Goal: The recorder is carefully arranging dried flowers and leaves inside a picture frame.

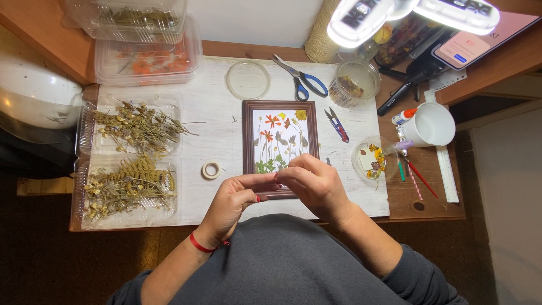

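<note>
A small brown picture frame lies flat on the white board, with pressed orange, yellow and green flowers laid out inside. My left hand and my right hand meet over the frame's lower edge, fingertips pinched together. They seem to hold something very small between them; what it is cannot be made out. A red band circles my left wrist. A small roll of tape lies just left of the frame.
Clear trays of dried plants and ferns fill the left side. Blue-handled scissors, small snips, a round lid, a jar, a dish of petals, a white cup and a ruler lie to the right.
</note>
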